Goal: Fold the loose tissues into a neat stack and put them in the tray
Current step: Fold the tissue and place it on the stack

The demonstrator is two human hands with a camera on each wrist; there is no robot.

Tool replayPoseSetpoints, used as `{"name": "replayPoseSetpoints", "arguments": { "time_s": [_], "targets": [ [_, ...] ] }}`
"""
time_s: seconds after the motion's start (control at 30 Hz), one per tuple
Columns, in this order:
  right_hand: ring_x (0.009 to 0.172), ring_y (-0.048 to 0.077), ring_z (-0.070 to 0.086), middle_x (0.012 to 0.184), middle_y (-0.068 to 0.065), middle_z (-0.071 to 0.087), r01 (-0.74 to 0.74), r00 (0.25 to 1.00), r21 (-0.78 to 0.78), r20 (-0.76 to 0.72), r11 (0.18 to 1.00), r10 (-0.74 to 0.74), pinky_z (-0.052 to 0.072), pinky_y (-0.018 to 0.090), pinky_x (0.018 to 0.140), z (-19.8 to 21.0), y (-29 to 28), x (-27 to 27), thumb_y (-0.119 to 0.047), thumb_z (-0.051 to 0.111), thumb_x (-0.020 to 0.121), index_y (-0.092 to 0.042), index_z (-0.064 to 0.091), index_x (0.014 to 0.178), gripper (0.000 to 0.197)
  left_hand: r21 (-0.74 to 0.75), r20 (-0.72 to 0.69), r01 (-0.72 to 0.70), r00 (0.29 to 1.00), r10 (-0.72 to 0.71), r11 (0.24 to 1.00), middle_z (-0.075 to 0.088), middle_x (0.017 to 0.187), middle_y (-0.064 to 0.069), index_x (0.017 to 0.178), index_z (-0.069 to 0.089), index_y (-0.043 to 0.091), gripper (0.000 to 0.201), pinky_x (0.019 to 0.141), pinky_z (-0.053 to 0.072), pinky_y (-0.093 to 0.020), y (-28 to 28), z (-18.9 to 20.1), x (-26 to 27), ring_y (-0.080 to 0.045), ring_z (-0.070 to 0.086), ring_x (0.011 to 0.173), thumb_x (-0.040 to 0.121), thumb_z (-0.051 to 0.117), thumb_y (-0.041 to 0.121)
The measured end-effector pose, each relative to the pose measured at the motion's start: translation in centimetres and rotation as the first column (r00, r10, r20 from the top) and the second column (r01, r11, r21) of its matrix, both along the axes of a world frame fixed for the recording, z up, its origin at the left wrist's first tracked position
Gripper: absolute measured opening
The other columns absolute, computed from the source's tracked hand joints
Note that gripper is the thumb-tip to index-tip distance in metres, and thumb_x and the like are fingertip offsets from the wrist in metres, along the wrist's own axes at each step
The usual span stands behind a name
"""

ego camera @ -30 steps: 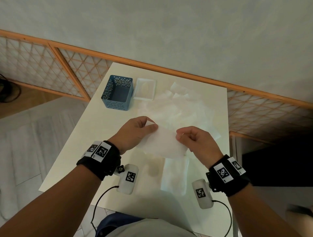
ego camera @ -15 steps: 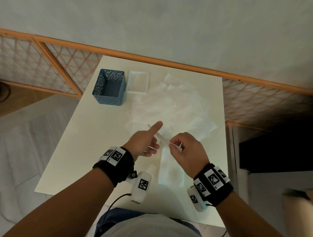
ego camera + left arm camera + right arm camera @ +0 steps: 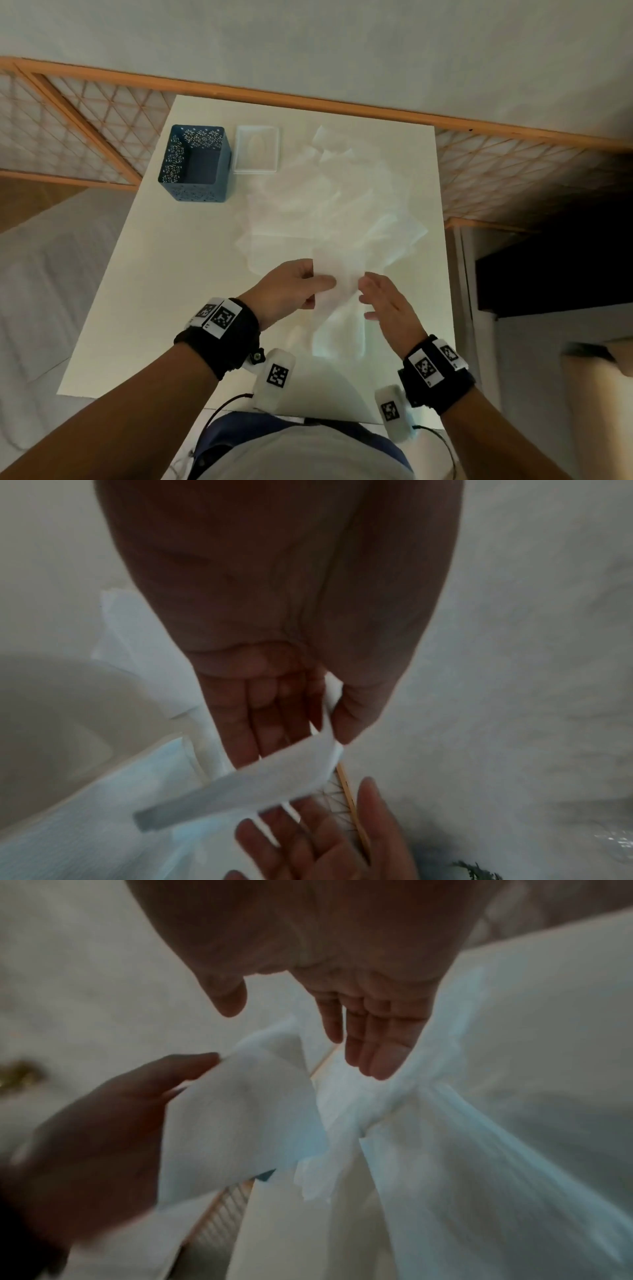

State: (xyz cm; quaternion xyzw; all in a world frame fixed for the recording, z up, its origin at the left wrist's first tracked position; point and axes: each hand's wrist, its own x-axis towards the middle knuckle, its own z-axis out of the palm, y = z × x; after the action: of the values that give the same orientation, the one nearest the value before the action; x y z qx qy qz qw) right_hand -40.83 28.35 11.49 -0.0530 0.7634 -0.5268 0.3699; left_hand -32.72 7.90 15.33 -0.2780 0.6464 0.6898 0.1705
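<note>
The folded tissue (image 3: pixel 334 274) hangs above the near tabletop (image 3: pixel 164 274), pinched by the left hand (image 3: pixel 291 291); the right hand (image 3: pixel 387 305) hovers beside it, fingers (image 3: pixel 369 1053) straight, holding nothing. Folding is mid-step; next it likely needs laying on the folded pile (image 3: pixel 339 332), the tray (image 3: pixel 257 168) waiting far off.

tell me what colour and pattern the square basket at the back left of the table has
The basket is blue, its walls pierced with a lacy cut-out pattern; the head view shows it best.

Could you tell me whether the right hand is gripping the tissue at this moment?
No, the right hand is open with straight fingers beside the tissue, which only the left hand pinches.
</note>
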Motion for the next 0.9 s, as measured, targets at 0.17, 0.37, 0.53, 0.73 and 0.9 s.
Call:
{"name": "replayPoseSetpoints", "arguments": {
  "time_s": [0.17, 0.37, 0.53, 0.73, 0.9],
  "targets": [
    [0.098, 0.028, 0.071, 0.109, 0.008, 0.075, 0.118, 0.924, -0.157, 0.380, 0.981, -0.050, 0.058, 0.040, 0.088, -2.2, 2.0, 0.2, -0.043, 0.074, 0.092, -0.008, 0.073, 0.114, 0.041, 0.206, -0.011, 0.019, 1.000, -0.017, 0.978, 0.078, 0.120, -0.009, 0.128, 0.068, 0.008, 0.026, 0.096, 0.060, -0.040, 0.7, -1.5, 0.2, -0.030, 0.075, 0.111, 0.104, 0.064, 0.019],
    [0.063, 0.013, 0.055, 0.069, -0.001, 0.064, 0.014, 0.998, 0.112, 0.067, 0.994, -0.021, 0.047, 0.033, 0.066, -5.2, 3.1, 0.9, -0.027, 0.077, 0.092, -0.016, 0.068, 0.077, 0.021, -0.115, 0.127, -0.006, 0.992, 0.021, 0.993, 0.077, 0.090, -0.012, 0.105, 0.068, -0.006, 0.031, 0.085, 0.064, -0.045, 1.3, -7.1, 0.5, -0.026, 0.075, 0.079, 0.094, 0.078, 0.021],
    [0.064, 0.014, 0.059, 0.070, -0.003, 0.066, -0.055, 0.995, 0.338, -0.054, 0.939, 0.078, 0.052, 0.031, 0.066, -7.2, 2.7, 1.7, -0.032, 0.077, 0.090, -0.018, 0.066, 0.080, 0.020, -0.384, 0.185, 0.057, 0.983, 0.016, 0.921, 0.073, 0.073, -0.007, 0.091, 0.069, -0.001, 0.029, 0.074, 0.060, -0.044, 2.7, -11.2, 0.7, -0.019, 0.064, 0.062, 0.087, 0.082, 0.025],
    [0.065, 0.016, 0.054, 0.069, -0.005, 0.059, -0.044, 0.995, 0.449, -0.060, 0.892, 0.079, 0.043, 0.029, 0.062, -8.4, 2.1, 1.9, -0.034, 0.072, 0.091, -0.018, 0.060, 0.079, 0.023, -0.486, 0.200, 0.055, 0.979, 0.049, 0.872, 0.071, 0.085, -0.006, 0.086, 0.062, 0.015, 0.028, 0.064, 0.045, -0.032, 3.5, -13.0, 0.4, -0.026, 0.067, 0.081, 0.085, 0.082, 0.034],
    [0.061, 0.015, 0.051, 0.069, -0.004, 0.058, -0.059, 0.995, 0.536, -0.041, 0.842, 0.096, 0.037, 0.028, 0.054, -9.2, 1.5, 1.4, -0.037, 0.069, 0.094, -0.020, 0.054, 0.076, 0.029, -0.526, 0.207, 0.029, 0.974, 0.095, 0.850, 0.068, 0.088, 0.001, 0.090, 0.064, 0.016, 0.028, 0.067, 0.045, -0.030, 2.9, -13.0, 0.1, -0.018, 0.063, 0.082, 0.086, 0.083, 0.036]
  ]
}}
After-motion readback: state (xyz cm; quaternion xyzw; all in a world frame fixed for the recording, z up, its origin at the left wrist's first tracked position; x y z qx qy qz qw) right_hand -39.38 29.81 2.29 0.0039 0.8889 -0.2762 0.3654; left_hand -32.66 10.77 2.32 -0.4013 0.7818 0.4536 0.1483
